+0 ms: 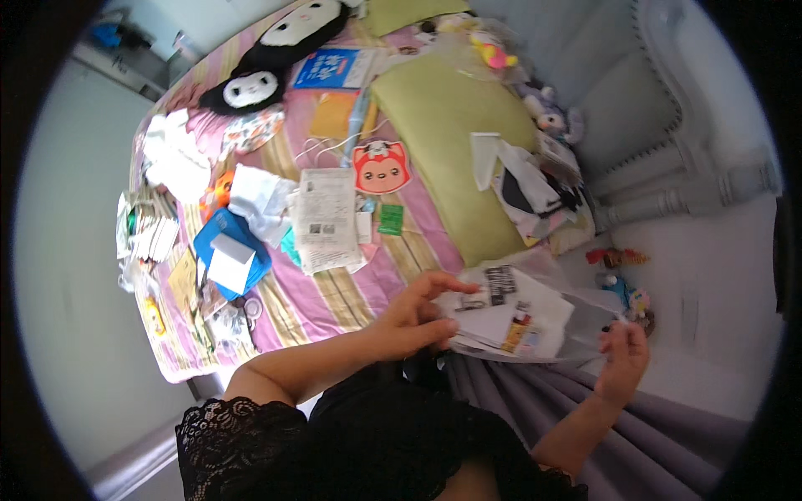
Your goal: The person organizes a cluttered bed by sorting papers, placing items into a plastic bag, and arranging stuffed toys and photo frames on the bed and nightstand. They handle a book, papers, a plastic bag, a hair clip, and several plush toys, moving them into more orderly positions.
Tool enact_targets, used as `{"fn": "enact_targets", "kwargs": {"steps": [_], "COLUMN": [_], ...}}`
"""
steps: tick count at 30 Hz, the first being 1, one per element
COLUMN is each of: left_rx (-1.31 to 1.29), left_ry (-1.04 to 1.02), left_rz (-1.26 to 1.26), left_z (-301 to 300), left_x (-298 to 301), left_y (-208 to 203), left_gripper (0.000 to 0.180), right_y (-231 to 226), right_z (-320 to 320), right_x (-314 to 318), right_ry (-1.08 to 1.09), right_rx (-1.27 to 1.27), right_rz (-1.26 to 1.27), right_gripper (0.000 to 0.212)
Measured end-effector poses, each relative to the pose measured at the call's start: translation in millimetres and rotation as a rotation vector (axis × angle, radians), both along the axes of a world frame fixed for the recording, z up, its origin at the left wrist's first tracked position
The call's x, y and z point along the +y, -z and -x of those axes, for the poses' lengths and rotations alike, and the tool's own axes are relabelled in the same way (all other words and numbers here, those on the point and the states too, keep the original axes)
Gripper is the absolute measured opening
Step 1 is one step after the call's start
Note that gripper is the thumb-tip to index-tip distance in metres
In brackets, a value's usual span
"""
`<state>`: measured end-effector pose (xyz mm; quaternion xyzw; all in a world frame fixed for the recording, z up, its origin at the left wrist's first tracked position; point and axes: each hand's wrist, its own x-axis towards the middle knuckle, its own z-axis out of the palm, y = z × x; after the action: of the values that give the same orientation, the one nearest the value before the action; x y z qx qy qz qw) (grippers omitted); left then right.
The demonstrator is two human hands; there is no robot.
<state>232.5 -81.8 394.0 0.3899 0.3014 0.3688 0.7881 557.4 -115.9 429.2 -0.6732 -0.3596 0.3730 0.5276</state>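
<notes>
A clear plastic bag stretches between my two hands above the near right corner of the bed. Inside it, or against it, lie white papers and cards, some with dark print and one with a colourful picture. My left hand grips the bag's left side, thumb below and fingers above the papers. On the right, my right hand pinches the bag's edge between thumb and fingers and pulls it taut. Nearest beyond the bag is a green pillow.
Printed sheets, a red cartoon-face item, a blue pouch and a blue book lie on the striped bed. Papers are heaped by the pillow. Small toys sit right of the bag, below the grey headboard.
</notes>
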Motion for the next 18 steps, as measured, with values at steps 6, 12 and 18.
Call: {"fn": "enact_targets", "kwargs": {"steps": [6, 12, 18], "left_rx": [0.152, 0.278, 0.232], "left_ry": [-0.219, -0.431, -0.800], "left_rz": [0.169, 0.390, 0.501], "left_z": [120.5, 162.9, 157.8], "left_x": [-46.1, -112.3, -141.4], "left_y": [10.0, 49.4, 24.4], "left_gripper": [0.044, 0.042, 0.037], "right_y": [50.9, 130.4, 222.5], "right_z": [120.6, 188.1, 293.6], "right_x": [51.5, 90.4, 206.7], "right_ry": [-0.550, -1.009, -0.988], "right_rx": [-0.003, -0.474, -0.214], "right_rz": [0.594, 0.524, 0.269], "right_gripper": [0.013, 0.027, 0.033]}}
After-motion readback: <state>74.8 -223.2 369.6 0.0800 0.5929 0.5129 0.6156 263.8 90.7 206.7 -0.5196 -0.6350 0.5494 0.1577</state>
